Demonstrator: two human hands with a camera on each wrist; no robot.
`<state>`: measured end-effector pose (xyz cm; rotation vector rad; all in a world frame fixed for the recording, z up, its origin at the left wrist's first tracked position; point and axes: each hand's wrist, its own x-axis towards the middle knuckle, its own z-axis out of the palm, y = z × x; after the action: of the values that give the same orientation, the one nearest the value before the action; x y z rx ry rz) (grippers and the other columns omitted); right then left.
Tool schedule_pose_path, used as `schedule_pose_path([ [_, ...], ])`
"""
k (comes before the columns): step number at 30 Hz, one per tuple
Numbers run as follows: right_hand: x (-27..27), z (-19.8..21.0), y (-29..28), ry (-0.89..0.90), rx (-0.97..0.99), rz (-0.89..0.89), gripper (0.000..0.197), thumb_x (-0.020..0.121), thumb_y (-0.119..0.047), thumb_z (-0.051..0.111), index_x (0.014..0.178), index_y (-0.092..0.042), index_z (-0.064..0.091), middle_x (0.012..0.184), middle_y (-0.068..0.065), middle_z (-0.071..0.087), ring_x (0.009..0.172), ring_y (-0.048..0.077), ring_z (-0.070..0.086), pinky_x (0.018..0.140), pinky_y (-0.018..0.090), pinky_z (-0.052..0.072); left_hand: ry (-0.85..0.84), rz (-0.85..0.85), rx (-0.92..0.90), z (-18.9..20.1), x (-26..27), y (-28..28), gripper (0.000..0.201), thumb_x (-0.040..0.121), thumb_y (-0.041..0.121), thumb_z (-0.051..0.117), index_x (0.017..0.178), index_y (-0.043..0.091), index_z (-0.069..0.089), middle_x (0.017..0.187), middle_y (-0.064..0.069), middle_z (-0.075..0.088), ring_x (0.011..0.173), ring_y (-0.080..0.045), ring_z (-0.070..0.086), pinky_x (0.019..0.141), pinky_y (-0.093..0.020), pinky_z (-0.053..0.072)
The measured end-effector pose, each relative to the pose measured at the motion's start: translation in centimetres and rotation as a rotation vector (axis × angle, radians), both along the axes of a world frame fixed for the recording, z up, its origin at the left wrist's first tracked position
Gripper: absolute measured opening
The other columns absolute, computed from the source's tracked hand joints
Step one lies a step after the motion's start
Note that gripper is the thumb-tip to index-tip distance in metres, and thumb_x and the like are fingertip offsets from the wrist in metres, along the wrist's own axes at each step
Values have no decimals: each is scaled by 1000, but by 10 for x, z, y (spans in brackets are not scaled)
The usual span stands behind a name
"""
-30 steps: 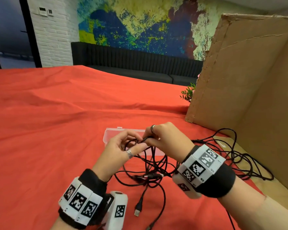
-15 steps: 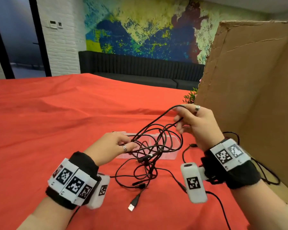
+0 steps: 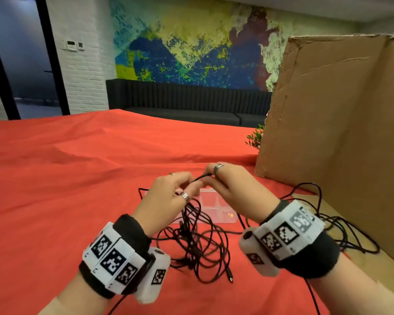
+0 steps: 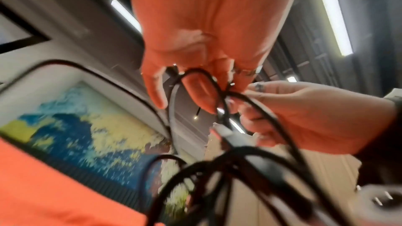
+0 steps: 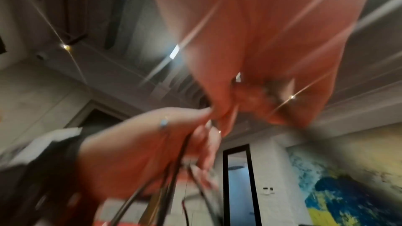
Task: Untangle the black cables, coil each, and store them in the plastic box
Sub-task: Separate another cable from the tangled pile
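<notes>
Your black cables (image 3: pixel 198 244) sit in one tangled bundle just in front of the plastic box (image 3: pixel 216 210), on the near side of it, with the top of the bundle lifted above the box and the lower loops spilling onto the red cloth (image 3: pixel 55 189). One connector end (image 3: pixel 230 279) lies on the cloth at the near edge of the tangle, farther from the box than the rest. More black cable (image 3: pixel 341 230) trails off to the right of the box, past your right wrist, toward the foot of the cardboard sheet (image 3: pixel 339 133).

Your left hand (image 3: pixel 168 198) is held over the left part of the box, fingers curled, pinching a strand of the cables at the fingertips; in the left wrist view a loop (image 4: pixel 195 82) passes around one of those fingers. Your right hand (image 3: pixel 234 192) is over the right part of the box, its fingers also closed on the same short stretch of cable, so the two hands meet fingertip to fingertip above the box. The right wrist view is blurred, but it shows strands running down through your left hand's grip.

The box is clear, lies flat on the cloth and is partly hidden behind both hands. The cardboard sheet stands upright to the right of the box, well apart from it. A small green plant (image 3: pixel 255 138) peeks out beyond the box, at the cardboard's left edge.
</notes>
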<state>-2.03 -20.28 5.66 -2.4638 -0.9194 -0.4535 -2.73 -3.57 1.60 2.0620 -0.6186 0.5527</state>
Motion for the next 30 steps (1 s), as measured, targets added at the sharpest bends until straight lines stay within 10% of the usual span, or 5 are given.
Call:
schedule_pose_path([
  [5,2,22,-13,235,452,82,23,95,-13,48,76,-20,58,40,-11,40,38,3,36,44,12,32,215,-170,341,-34,9,9,20,74,51,64,70,32,58,82,9,62,83,-3,56,82,-26,44],
  [14,12,38,-72,193,1471,-73,23,101,-19,36,80,-20,47,42,-12,26,35,3,20,39,10,22,425,-66,392,-57,22,34,41,70,71,55,57,31,57,78,3,54,77,-11,53,79,-28,43],
  [21,28,-26,-111,258,1177,-379,22,99,-15,37,82,-21,50,41,-13,29,32,1,25,35,18,43,534,44,-44,-51,18,39,75,47,89,53,69,18,39,67,1,51,61,-10,47,60,-30,35],
  [25,34,-60,-121,488,1055,-475,19,99,-13,38,83,-17,47,59,-1,29,33,0,30,37,22,48,560,36,-274,-51,16,32,39,78,31,72,71,15,37,67,5,53,56,-3,61,53,-21,42],
  [30,29,-79,-118,601,662,-493,19,98,-5,37,102,-13,53,72,4,44,58,12,40,43,22,51,546,65,-518,-56,17,26,40,83,14,66,67,17,29,65,-6,42,50,-13,64,36,-17,36],
])
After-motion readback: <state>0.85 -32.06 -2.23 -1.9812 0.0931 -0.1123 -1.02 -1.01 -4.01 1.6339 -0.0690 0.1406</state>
